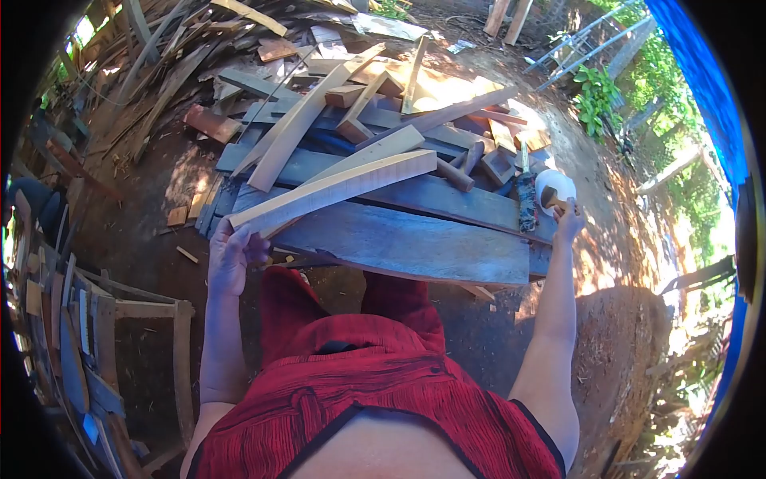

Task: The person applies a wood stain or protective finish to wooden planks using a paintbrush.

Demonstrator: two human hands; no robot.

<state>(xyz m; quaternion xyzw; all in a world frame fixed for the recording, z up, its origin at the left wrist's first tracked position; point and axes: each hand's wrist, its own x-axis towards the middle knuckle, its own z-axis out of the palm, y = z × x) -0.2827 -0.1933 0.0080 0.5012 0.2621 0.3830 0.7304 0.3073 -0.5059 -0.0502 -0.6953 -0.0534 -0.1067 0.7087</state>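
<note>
My left hand [233, 257] is closed around the near left end of a long pale wooden board [343, 185], which slants up to the right above the workbench [415, 239]. On the right, my right hand [568, 219] is closed on a small brown flat piece [550, 196] at the mouth of a round white container [562, 184]. The exact kind of the brown piece cannot be made out. Just left of the container lies a tool with a dark wrapped handle [527, 203]. A wooden mallet [459, 172] rests near the board's right end.
Several cut boards and wooden blocks [295, 132] are piled across the back of the bench. Scrap wood [171, 88] heaps up behind it. A wooden frame [182, 359] stands at lower left. Blue sheeting [706, 88] hangs at right.
</note>
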